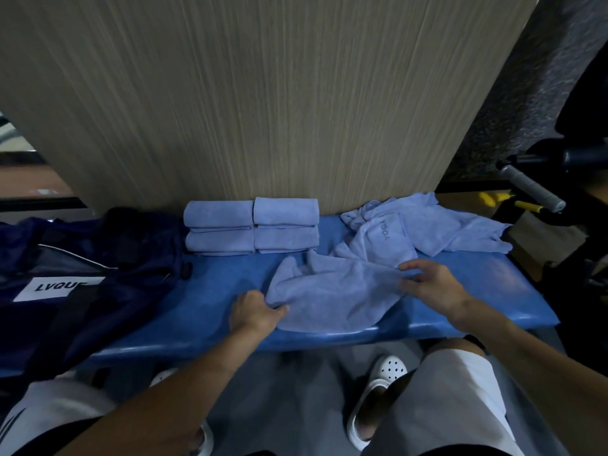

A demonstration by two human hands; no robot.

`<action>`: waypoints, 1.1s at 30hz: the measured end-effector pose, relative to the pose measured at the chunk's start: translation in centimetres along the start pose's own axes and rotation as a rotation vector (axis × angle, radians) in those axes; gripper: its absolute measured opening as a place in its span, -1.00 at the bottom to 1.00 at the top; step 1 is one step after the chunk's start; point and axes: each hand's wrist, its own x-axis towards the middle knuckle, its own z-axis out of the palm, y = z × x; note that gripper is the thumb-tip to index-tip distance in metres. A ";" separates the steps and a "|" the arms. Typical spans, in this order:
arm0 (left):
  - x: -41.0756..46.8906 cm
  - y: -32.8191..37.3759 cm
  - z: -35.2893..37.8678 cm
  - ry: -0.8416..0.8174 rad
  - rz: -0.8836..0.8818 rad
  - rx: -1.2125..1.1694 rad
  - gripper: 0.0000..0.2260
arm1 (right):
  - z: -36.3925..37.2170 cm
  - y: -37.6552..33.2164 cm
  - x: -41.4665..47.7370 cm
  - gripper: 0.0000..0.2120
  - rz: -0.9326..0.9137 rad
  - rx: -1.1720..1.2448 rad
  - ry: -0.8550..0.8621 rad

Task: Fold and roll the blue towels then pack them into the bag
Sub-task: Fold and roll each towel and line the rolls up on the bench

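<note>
Left hand [253, 315] pinching blue towel [332, 297], right hand [431, 287] holding it; bag [82, 258] left

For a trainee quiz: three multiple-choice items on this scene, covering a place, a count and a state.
1. Where does the bag lie? A left of the folded towels; B right of them; C on the floor.
2. How many folded towels are stacked? A two; B four; C six.
3. What does the left hand do? A grips the flat towel; B hangs idle; C holds the bag.
Answers: 1 A, it sits at the bench's left end. 2 B, two stacks of two. 3 A, fingers curl round its edge.
</note>
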 end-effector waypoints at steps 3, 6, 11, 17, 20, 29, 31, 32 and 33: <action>-0.8 1.1 -0.5 0.014 0.035 -0.106 -0.78 | -0.3 -0.7 -0.4 -0.78 -0.044 0.012 -0.005; -0.1 2.9 -2.4 0.122 0.120 -0.284 -0.85 | -0.9 -2.1 -0.8 -0.80 -0.114 0.051 0.029; 1.4 7.1 -8.7 0.288 0.316 -0.498 -0.82 | -1.7 -6.6 -1.0 -0.82 -0.225 0.219 0.097; 1.9 10.9 -16.7 0.500 0.524 -0.595 -0.83 | -1.0 -12.4 -1.6 -0.79 -0.329 0.538 0.126; 2.3 10.6 -18.3 0.482 0.514 -0.605 -0.76 | 0.5 -13.0 -1.3 -0.79 -0.336 0.566 0.139; 3.2 4.2 -9.5 0.072 0.278 -0.528 -0.83 | 3.9 -4.8 1.2 -0.85 -0.103 0.369 0.036; 3.2 2.3 -7.1 0.006 0.206 -0.531 -0.85 | 4.3 -2.6 1.6 -0.87 -0.071 0.277 0.011; 3.2 1.4 -6.1 -0.017 0.177 -0.521 -0.88 | 4.4 -1.9 1.6 -0.94 -0.048 0.230 0.018; 3.2 0.6 -5.2 -0.044 0.149 -0.504 -0.91 | 4.4 -1.0 1.9 -0.91 -0.030 0.206 0.020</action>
